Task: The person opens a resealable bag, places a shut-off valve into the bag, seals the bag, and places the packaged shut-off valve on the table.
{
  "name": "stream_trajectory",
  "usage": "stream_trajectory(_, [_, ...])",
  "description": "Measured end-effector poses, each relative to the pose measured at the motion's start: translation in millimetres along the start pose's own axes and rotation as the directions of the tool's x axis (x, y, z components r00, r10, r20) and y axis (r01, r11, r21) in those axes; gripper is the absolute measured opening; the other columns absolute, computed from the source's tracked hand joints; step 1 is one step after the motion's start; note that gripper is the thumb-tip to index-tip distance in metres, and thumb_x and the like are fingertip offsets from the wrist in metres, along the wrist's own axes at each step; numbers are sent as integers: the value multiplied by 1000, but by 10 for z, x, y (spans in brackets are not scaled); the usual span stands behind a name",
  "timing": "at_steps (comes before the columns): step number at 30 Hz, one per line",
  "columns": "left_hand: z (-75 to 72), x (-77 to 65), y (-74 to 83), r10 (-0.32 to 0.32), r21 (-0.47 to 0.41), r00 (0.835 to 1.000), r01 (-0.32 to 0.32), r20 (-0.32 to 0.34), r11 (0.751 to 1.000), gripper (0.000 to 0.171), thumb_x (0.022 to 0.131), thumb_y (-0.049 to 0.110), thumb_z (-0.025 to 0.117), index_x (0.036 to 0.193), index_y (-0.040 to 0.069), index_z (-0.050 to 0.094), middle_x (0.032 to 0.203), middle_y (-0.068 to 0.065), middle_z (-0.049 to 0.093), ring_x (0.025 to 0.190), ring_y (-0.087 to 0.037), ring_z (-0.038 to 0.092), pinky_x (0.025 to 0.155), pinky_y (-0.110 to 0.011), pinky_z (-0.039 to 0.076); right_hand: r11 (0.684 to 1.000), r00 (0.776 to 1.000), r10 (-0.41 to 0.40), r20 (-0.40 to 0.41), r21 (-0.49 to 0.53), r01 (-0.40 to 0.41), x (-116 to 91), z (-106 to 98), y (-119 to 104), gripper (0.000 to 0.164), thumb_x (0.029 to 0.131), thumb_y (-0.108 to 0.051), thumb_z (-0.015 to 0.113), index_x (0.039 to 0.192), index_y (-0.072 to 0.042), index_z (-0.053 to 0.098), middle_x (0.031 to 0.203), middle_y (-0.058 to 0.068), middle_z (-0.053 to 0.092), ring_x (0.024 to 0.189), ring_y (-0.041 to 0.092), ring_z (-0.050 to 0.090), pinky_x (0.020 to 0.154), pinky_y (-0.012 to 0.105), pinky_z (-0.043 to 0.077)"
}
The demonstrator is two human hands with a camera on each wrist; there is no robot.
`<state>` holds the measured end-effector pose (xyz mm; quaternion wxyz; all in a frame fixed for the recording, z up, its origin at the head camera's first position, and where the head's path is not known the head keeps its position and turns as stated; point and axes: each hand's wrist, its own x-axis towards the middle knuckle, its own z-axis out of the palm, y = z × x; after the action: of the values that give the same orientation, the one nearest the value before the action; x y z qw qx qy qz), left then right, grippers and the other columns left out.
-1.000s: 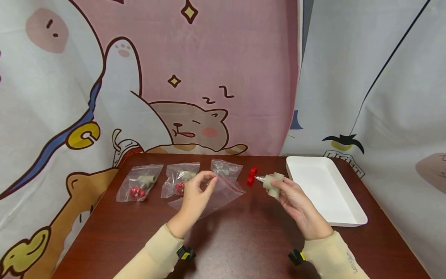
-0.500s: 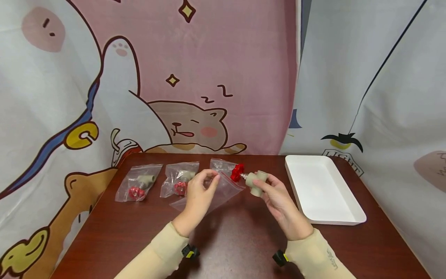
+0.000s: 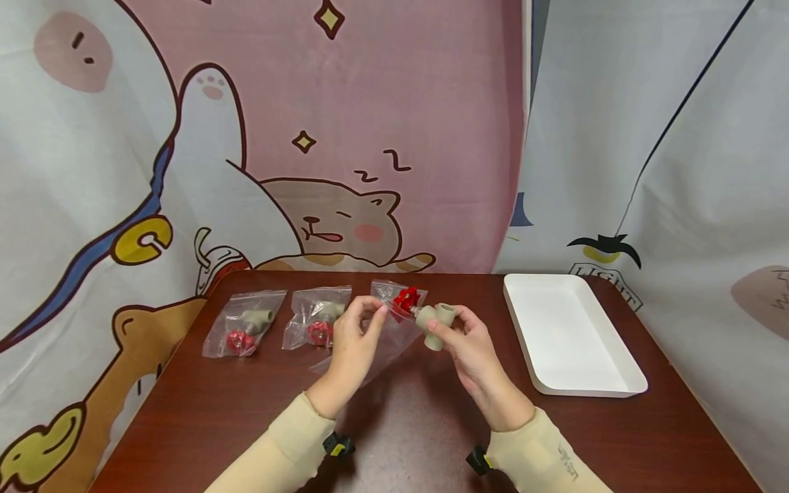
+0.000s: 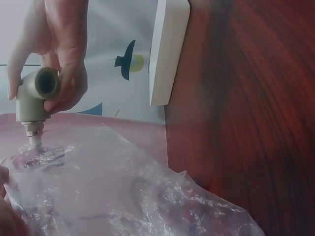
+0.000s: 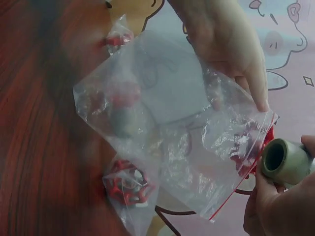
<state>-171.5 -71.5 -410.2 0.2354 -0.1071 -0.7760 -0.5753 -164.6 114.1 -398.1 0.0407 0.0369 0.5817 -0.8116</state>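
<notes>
My left hand [image 3: 353,349] pinches the mouth of a clear zip bag [image 3: 390,344] between thumb and fingers. My right hand [image 3: 479,363] grips the pale green body of a stop valve [image 4: 30,104], thumb on one side and fingers on the other. The valve's red handwheel [image 3: 407,300] points left. In the right wrist view it shows through the plastic, just inside the bag's red-striped opening, while the green body stays outside. The bag hangs tilted and loose below the left hand.
Two bagged valves, one at the far left [image 3: 242,327] and another nearer the middle [image 3: 318,318], lie on the brown table [image 3: 419,438]. Behind the hands lies another clear bag [image 3: 381,289], partly hidden. A white tray [image 3: 582,342] stands at the right. A printed cloth hangs behind.
My right hand has moved left with the valve, bringing its handwheel from the right of the bag into the bag's mouth. The left hand keeps its pinch and has barely moved.
</notes>
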Motion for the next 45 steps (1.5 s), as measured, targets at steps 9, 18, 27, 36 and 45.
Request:
stream_trajectory(9, [-36,15,-76,56,0,998,-56,25,998,13,91,23,64,94,10,62,85,-2,69,75,-10,62,65,-23,50,970,993,-95,68,-220,107,-21,-58,-20,35,80,-1,73,112,-1,60,99,0,63,89,15,62,72,27,54])
stream_trajectory(18, [-59,4,-78,43,-1,995,-43,95,999,10,91,21,64,94,11,61,86,-1,70,76,-9,63,64,-23,51,890,939,-224,262,-337,307,-5,-180,-23,38,76,1,75,111,3,61,102,2,59,88,11,60,73,25,55])
stream_trajectory(27, [-71,1,-78,57,0,992,-58,108,998,10,91,21,64,94,12,61,88,0,71,78,-9,64,65,-23,51,796,860,-318,398,-380,471,0,-246,-60,34,74,2,76,106,4,64,106,6,60,96,9,58,84,21,51])
stream_trajectory(36, [-95,14,-76,48,-38,986,-42,161,998,8,89,15,65,94,9,63,86,-3,70,80,-11,64,68,-24,52,774,827,-307,471,-382,505,25,-301,-46,32,75,1,76,105,0,65,107,15,60,98,10,58,84,21,50])
stream_trajectory(45, [-211,2,212,113,-51,958,-103,265,993,9,88,3,64,96,0,61,87,-12,70,81,-9,63,69,-23,51,805,846,-241,476,-389,449,28,-306,-60,32,76,1,75,106,2,65,105,15,62,90,10,61,79,22,52])
